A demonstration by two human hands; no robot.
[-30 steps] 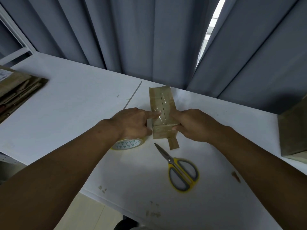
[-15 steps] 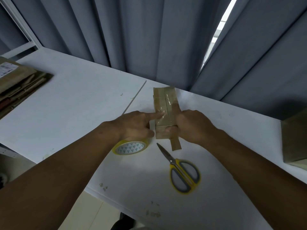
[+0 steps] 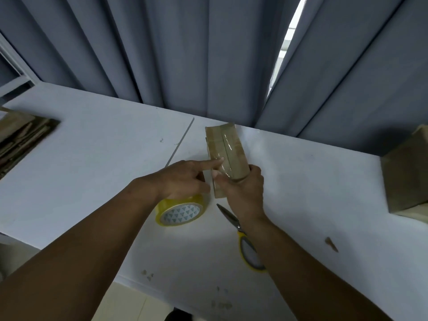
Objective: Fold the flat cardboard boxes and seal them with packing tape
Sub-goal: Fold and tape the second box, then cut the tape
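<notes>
A small narrow cardboard box (image 3: 231, 147) lies on the white table (image 3: 104, 158), its long side pointing away from me. Clear tape runs along its top seam. My left hand (image 3: 183, 179) presses its straight index finger on the tape from the left, with the other fingers curled under. My right hand (image 3: 243, 191) grips the near end of the box, thumb on top and fingers wrapped round the right side. It hides the near end of the tape strip.
A yellow tape roll (image 3: 180, 210) lies under my left wrist. Yellow-handled scissors (image 3: 245, 242) lie beneath my right forearm. Flat cardboard (image 3: 20, 137) is stacked at the left edge, and a larger box (image 3: 407, 174) stands at the right. Grey curtains hang behind the table.
My right hand has shifted from pressing the top to wrapping round the near end of the box, covering the loose tape tail. My left index finger stays on the seam.
</notes>
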